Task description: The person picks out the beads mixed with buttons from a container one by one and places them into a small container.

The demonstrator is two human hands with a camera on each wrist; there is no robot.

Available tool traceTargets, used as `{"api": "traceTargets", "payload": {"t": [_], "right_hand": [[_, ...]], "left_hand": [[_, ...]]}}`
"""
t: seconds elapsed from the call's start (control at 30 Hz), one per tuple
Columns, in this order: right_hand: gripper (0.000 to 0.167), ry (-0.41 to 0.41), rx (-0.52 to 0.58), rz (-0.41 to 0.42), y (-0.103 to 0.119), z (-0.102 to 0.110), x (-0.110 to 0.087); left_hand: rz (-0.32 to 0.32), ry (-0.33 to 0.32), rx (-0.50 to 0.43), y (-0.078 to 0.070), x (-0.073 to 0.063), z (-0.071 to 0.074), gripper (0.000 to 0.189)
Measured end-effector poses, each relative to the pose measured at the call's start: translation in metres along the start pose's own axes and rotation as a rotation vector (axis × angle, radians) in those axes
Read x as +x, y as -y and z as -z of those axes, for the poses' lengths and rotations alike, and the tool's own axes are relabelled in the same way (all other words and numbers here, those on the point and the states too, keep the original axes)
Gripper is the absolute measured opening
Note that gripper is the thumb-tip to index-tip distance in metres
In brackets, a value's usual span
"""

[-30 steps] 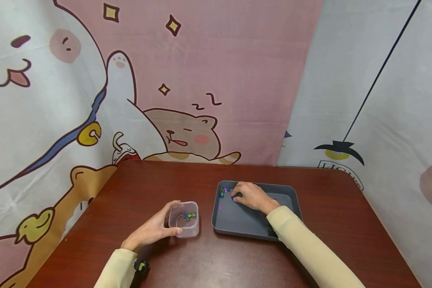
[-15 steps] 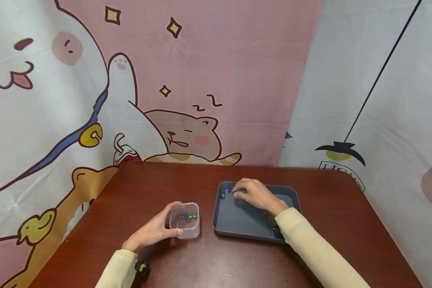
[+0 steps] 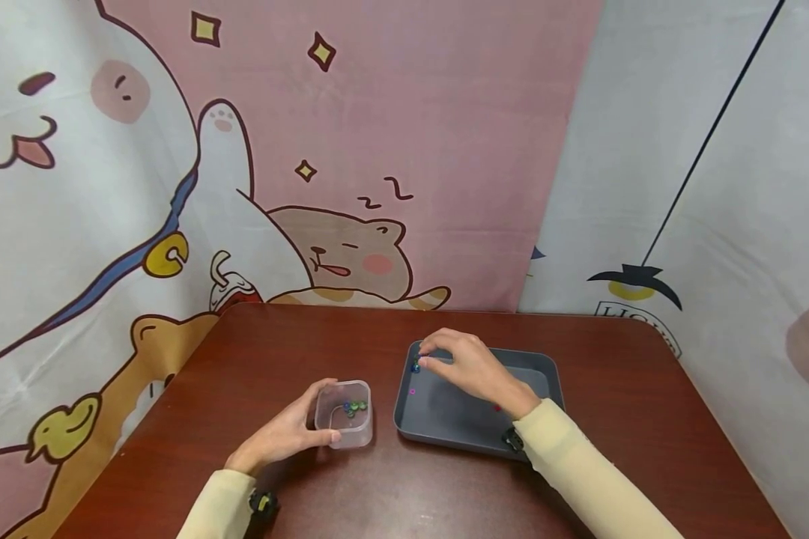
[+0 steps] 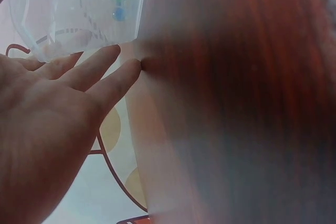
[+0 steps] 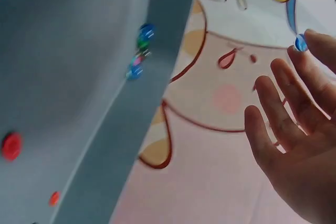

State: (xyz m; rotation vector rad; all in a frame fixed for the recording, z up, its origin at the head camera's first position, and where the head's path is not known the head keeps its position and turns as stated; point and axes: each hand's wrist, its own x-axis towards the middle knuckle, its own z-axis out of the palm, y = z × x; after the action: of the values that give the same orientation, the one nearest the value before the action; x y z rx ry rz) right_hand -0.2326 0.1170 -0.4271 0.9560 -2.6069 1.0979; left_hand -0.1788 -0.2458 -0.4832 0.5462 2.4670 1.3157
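Note:
My left hand (image 3: 285, 433) holds a clear plastic box (image 3: 354, 436) between thumb and fingers, left of the tray. Several green and blue marbles (image 3: 354, 406) lie in the box. Above the far left part of the grey tray (image 3: 445, 413), my right hand (image 3: 473, 368) pinches a blue marble (image 5: 300, 43) between thumb and index finger; its other fingers are spread. In the tray's far left corner sits a small cluster of blue and green marbles (image 5: 146, 31) with a pink piece among them, partly hidden by the right hand in the head view.
A small pink ring (image 3: 413, 391) lies near the tray's left side. Red pieces (image 5: 11, 146) are elsewhere in the tray. The brown wooden table (image 3: 404, 494) ends at a printed cloth (image 3: 485, 150) behind it.
My right hand has lifted from the tray floor with a blue marble and moved slightly left, over the marble cluster. The left hand and box have stayed in place.

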Motion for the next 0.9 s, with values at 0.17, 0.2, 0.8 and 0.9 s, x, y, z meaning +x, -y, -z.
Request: {"api": "traceTargets", "payload": {"t": [0.17, 0.2, 0.8, 0.9], "right_hand": [[0.011, -0.021, -0.001, 0.087, 0.027, -0.012, 0.002], [0.012, -0.014, 0.003, 0.103, 0.032, -0.017, 0.002], [0.016, 0.135, -0.154, 0.179, 0.056, -0.085, 0.001], [0.016, 0.150, -0.159, 0.176, 0.054, -0.087, 0.000]], "left_hand": [[0.025, 0.000, -0.007, 0.000, 0.001, 0.000, 0.088], [0.029, -0.001, -0.009, 0.000, 0.001, 0.000, 0.089], [0.041, 0.011, -0.059, -0.001, 0.003, -0.001, 0.091], [0.036, 0.018, -0.053, -0.001, 0.003, -0.001, 0.092]]}}
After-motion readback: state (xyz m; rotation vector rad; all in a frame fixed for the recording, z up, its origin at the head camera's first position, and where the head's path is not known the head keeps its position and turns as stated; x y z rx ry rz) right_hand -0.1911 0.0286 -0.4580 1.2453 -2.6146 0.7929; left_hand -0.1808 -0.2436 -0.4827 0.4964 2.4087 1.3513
